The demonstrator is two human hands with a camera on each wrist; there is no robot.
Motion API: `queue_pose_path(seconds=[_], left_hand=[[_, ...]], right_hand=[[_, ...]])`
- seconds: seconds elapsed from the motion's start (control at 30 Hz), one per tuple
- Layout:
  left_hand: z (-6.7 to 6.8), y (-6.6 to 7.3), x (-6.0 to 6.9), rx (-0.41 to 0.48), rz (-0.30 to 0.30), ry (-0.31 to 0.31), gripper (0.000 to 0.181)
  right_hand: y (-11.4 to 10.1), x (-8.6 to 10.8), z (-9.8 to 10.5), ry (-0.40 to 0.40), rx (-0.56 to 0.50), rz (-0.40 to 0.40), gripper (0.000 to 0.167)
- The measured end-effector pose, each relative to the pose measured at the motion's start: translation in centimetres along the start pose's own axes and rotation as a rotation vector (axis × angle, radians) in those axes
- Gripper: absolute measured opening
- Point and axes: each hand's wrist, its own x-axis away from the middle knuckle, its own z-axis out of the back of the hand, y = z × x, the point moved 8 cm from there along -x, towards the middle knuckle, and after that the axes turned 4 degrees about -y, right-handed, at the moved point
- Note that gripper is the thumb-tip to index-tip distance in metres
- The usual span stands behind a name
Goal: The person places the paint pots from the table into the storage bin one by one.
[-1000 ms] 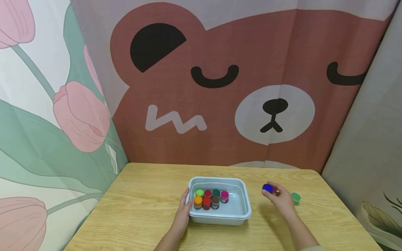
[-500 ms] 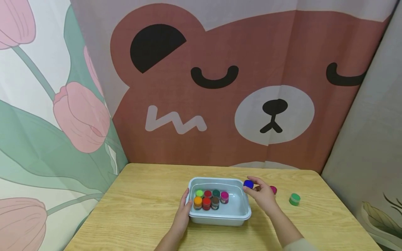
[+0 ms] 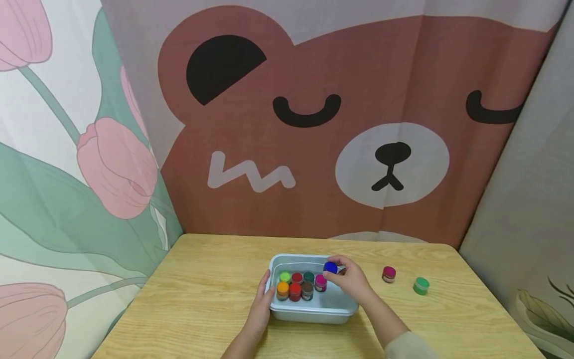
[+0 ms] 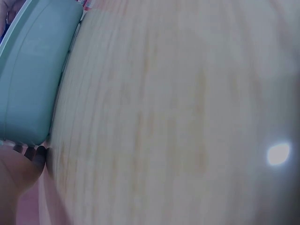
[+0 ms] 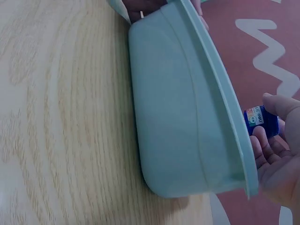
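Observation:
In the head view, my right hand (image 3: 352, 280) pinches a small blue-lidded paint jar (image 3: 330, 268) between thumb and fingers, above the right part of a pale blue plastic tub (image 3: 314, 316). The right wrist view shows that blue jar (image 5: 261, 121) with a printed label, beyond the tub's rim (image 5: 236, 124). My left hand (image 3: 260, 306) holds the tub's left side, thumb at the rim. Inside stand several paint jars in two rows, among them an orange jar (image 3: 282, 290), a brown jar (image 3: 307, 290) and a magenta jar (image 3: 320, 282).
On the wooden table (image 3: 202, 294), right of the tub, stand a dark pink jar (image 3: 388, 274) and a green jar (image 3: 421, 285). A curtain (image 3: 251, 219) printed with a bear hangs behind the table's far edge.
My right hand has carried the blue jar leftward from beside the dark pink jar, across the rim to above the tub's inside. The left hand and tub have stayed put.

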Motion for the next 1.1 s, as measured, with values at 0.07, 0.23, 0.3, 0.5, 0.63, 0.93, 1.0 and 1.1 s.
queue_pose_path(seconds=[0.07, 0.23, 0.3, 0.5, 0.63, 0.93, 1.0, 1.1], left_hand=[[0.0, 0.0, 0.0, -0.002, -0.003, -0.003, 0.056], [-0.1, -0.1, 0.0, 0.001, -0.003, -0.003, 0.056], [-0.1, -0.1, 0.0, 0.001, -0.001, -0.002, 0.056], [0.0, -0.1, -0.1, 0.006, 0.007, -0.002, 0.056], [0.0, 0.0, 0.0, 0.002, 0.006, -0.004, 0.056], [0.0, 0.0, -0.2, 0.008, -0.003, -0.002, 0.055], [0.0, -0.1, -0.1, 0.008, -0.001, -0.003, 0.055], [0.1, 0.0, -0.1, 0.011, -0.014, 0.005, 0.056]], right_hand=[[-0.1, -0.1, -0.6, -0.012, 0.011, 0.004, 0.039], [-0.1, -0.3, -1.7, -0.041, 0.049, 0.01, 0.035], [-0.2, -0.4, -2.0, -0.059, 0.068, 0.014, 0.034], [-0.1, -0.6, -2.9, -0.104, 0.19, 0.031, 0.029], [-0.3, -0.6, -3.3, -0.119, 0.242, 0.046, 0.03], [-0.7, -0.6, -3.8, -0.145, 0.319, 0.072, 0.03], [-0.7, -0.6, -4.0, -0.152, 0.317, 0.087, 0.028], [-0.8, -0.4, -4.1, -0.164, 0.329, 0.103, 0.03]])
